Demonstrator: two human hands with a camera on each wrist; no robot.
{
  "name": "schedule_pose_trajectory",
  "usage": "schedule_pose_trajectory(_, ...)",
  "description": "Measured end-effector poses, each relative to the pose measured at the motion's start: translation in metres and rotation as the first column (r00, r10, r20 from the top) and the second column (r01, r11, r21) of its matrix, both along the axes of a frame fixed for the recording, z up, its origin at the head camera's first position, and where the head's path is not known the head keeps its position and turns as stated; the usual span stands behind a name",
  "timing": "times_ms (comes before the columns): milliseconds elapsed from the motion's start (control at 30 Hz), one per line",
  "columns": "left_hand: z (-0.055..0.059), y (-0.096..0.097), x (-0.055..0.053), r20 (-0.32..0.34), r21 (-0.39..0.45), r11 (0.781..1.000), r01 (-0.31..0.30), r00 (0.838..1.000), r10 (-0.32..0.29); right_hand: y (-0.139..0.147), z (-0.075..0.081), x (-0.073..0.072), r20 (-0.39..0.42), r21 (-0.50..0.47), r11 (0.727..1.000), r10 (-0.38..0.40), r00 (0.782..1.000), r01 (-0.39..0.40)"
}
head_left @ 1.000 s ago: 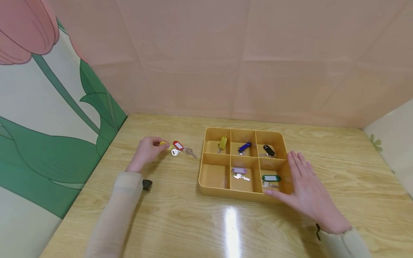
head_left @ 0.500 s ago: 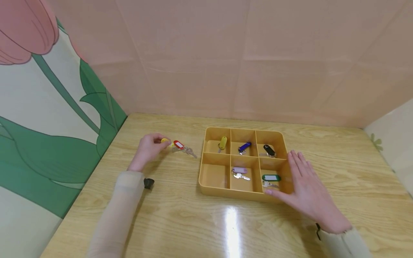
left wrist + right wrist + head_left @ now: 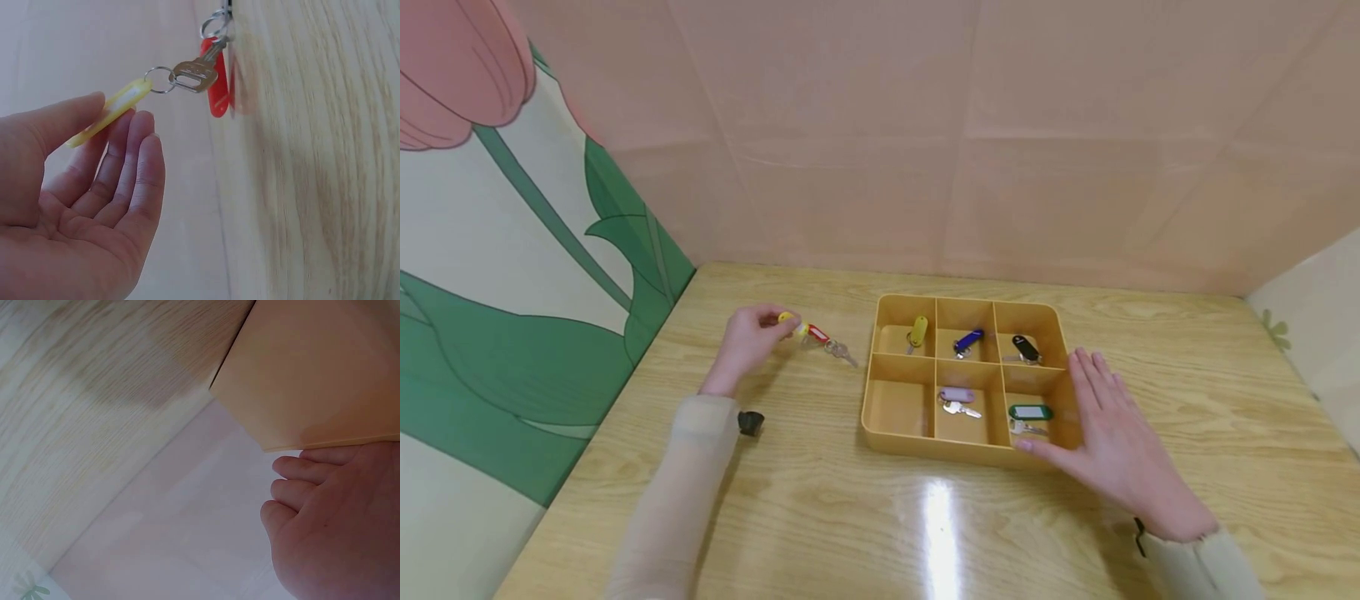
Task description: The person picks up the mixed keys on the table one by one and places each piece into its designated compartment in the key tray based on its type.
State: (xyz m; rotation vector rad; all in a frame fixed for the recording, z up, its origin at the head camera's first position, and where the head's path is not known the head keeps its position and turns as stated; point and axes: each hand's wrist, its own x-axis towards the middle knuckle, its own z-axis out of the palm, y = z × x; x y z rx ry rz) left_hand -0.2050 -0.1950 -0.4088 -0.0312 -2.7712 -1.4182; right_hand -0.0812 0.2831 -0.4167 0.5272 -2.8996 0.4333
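Observation:
My left hand (image 3: 748,342) pinches a yellow key tag (image 3: 115,112) between thumb and fingers, left of the box. From its ring dangles a silver key (image 3: 195,75), off the table. Close by, a red key tag (image 3: 818,334) lies on the table with its own keys (image 3: 838,350). My right hand (image 3: 1116,450) lies with straight fingers along the right wall of a tan divided box (image 3: 955,450); the thumb touches its front rim. Inside the box, another yellow tag (image 3: 919,331), a blue tag (image 3: 970,341) and a black tag (image 3: 1026,348) occupy the back row.
A lilac key tag (image 3: 957,395) with keys sits in the box's front middle compartment, a green one (image 3: 1031,412) in the front right. Pink sheeting (image 3: 962,167) hangs behind the wooden table (image 3: 820,517). A small black object (image 3: 750,423) shows at the left cuff.
My left hand has risen slightly and shifted a little right, lifting the yellow tag and its key up off the table. The right hand and the box stay put.

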Motion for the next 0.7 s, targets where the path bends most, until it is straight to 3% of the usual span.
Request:
schedule_pose_trajectory(200, 0.001, 0.003, -0.001, -0.023, 0.023, 1.0, -0.014, 1.0, 0.015, 0.0, 0.001, 0.0, 0.004, -0.001, 1.0, -0.001, 1.0, 0.001)
schedule_pose_trajectory(700, 0.01, 0.008, -0.001, 0.0, 0.065, 0.997, -0.027, 1.0, 0.027, 0.0, 0.0, 0.0, 0.006, 0.001, 1.0, -0.002, 1.0, 0.002)
